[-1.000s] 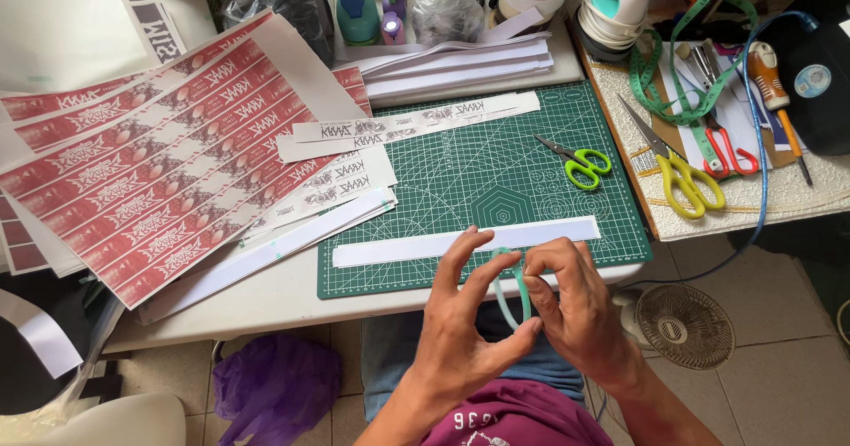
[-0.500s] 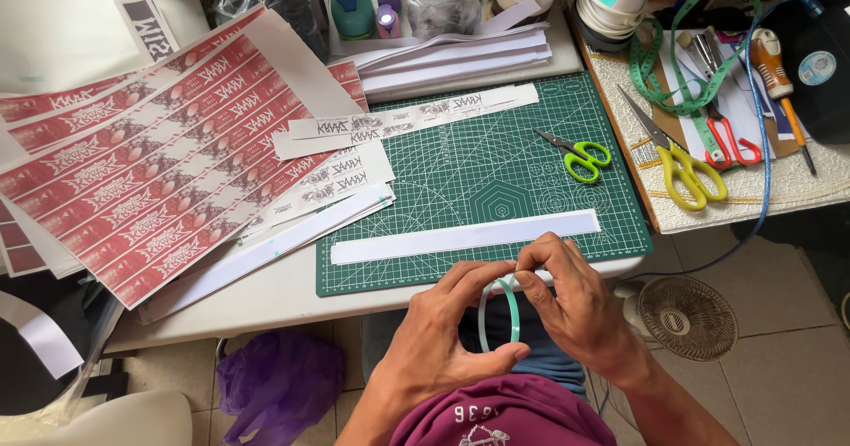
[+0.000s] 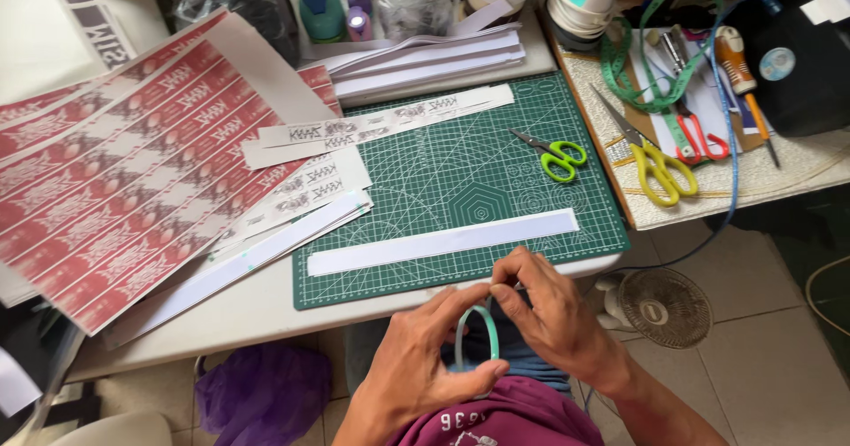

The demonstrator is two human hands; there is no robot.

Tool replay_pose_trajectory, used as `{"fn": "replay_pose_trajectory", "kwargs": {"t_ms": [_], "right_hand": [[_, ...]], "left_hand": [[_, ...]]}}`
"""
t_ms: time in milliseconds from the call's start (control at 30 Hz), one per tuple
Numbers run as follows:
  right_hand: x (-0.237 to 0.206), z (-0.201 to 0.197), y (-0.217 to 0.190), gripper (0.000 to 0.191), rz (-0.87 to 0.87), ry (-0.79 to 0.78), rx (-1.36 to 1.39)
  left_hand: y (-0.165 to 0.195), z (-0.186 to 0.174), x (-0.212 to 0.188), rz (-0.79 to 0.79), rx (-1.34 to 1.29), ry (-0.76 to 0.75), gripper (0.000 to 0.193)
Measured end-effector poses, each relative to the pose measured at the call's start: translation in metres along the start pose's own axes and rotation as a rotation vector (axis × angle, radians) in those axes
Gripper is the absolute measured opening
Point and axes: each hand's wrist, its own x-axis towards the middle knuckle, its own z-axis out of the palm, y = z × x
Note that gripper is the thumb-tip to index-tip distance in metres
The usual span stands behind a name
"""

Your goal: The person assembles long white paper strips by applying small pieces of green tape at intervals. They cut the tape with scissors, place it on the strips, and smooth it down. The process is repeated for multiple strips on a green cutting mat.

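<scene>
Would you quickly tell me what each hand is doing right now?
Left hand: closed on the green tape roll.
Right hand: fingertips pinching the roll's top edge.

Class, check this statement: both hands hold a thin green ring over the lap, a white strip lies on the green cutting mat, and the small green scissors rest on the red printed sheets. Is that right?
Not quite. The head view shows the small green scissors resting on the green cutting mat, not on the red printed sheets. The rest stands: the left hand and right hand hold the thin green ring over the lap, and the white strip lies on the mat.
</scene>
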Motion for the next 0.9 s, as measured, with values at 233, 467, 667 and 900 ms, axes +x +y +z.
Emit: {"fn": "replay_pose_trajectory", "kwargs": {"t_ms": [233, 467, 667, 900], "right_hand": [[-0.01, -0.004, 0.007, 0.014, 0.327, -0.222, 0.18], [0.0, -0.016, 0.044, 0.021, 0.557, -0.343, 0.148], [0.07, -0.068, 0.139, 0.023, 0.123, -0.005, -0.621], [0.11, -0.073, 0.176, 0.043, 0.278, -0.368, -0.678]], "left_hand": [[-0.014, 0.005, -0.01, -0.026, 0.01, -0.089, 0.076], [-0.041, 0.016, -0.019, -0.146, -0.266, -0.222, 0.082], [-0.059, 0.01, -0.028, -0.215, -0.477, -0.079, 0.085], [-0.071, -0.009, -0.04, -0.11, -0.558, 0.023, 0.087]]}}
